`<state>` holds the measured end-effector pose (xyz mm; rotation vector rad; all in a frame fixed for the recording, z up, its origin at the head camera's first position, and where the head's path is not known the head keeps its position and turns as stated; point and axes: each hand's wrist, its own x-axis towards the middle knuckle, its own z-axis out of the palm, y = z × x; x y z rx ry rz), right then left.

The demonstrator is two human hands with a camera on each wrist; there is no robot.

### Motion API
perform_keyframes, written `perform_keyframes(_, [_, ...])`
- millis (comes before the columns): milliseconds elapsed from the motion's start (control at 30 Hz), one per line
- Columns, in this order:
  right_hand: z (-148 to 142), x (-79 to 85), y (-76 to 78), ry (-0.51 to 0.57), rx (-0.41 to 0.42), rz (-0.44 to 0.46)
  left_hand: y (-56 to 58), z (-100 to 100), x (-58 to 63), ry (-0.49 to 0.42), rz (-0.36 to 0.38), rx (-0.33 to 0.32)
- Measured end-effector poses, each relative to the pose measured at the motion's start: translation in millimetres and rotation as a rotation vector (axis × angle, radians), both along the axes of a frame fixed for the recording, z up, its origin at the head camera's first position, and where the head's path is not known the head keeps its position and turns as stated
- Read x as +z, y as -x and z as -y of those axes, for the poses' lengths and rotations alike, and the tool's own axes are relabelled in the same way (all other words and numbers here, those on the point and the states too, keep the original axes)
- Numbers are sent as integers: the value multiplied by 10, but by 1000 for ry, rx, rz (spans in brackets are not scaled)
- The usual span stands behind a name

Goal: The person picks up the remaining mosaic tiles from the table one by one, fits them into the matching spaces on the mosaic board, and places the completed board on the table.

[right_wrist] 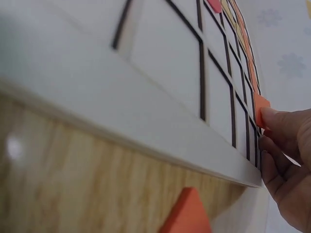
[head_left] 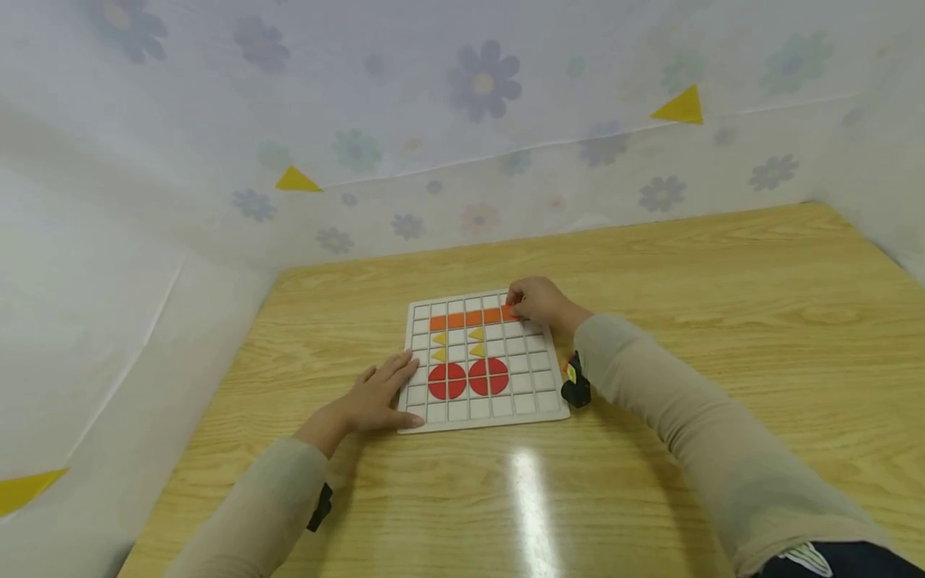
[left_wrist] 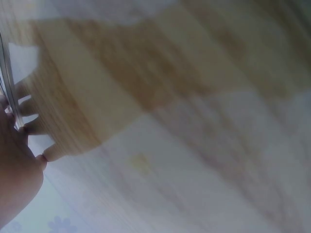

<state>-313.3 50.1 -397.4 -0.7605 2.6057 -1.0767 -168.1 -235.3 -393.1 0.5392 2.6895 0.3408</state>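
A white grid board [head_left: 533,406] lies flat on the table. Orange square tiles [head_left: 455,320] form a row near its far side, several small yellow triangles [head_left: 477,350] sit below them, and two red circles [head_left: 447,381] made of quarter pieces are nearer me. My right hand [head_left: 538,301] is at the row's right end, where its thumb and fingers pinch an orange square tile [right_wrist: 261,108] at the board's surface. On the board's left edge rests my left hand [head_left: 379,395], its fingers spread and thumb at the near corner. Only part of that hand shows in the left wrist view.
An orange piece [right_wrist: 187,216] shows beside the board's edge in the right wrist view. Black wrist-worn cameras [head_left: 576,385] sit under both sleeves. Behind the wooden table [head_left: 723,321] hangs a flowered white curtain [head_left: 433,193] with yellow triangles on it.
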Motion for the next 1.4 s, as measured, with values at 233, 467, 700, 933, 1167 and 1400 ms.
perform_keyframes(233, [7,17,-28,-46,18,-42,-1,-5,42,0,-3,-2])
perform_keyframes(467, [-2,49,-39,-70,7,-29,16,-19,50,3,7,2])
perform_keyframes(700, [-27,42,-34,-68,7,-9,46,-24,38,1,7,-5])
perform_keyframes(933, [-89,59,-36,-44,-5,28,82,-18,28,17,14,1])
perform_keyframes(1167, [-144,113,-95,-28,-2,59,102,-10,25,15,19,11])
perform_keyframes(1400, [-246,120,-144,-3,3,63,126,-12,13,9,14,3])
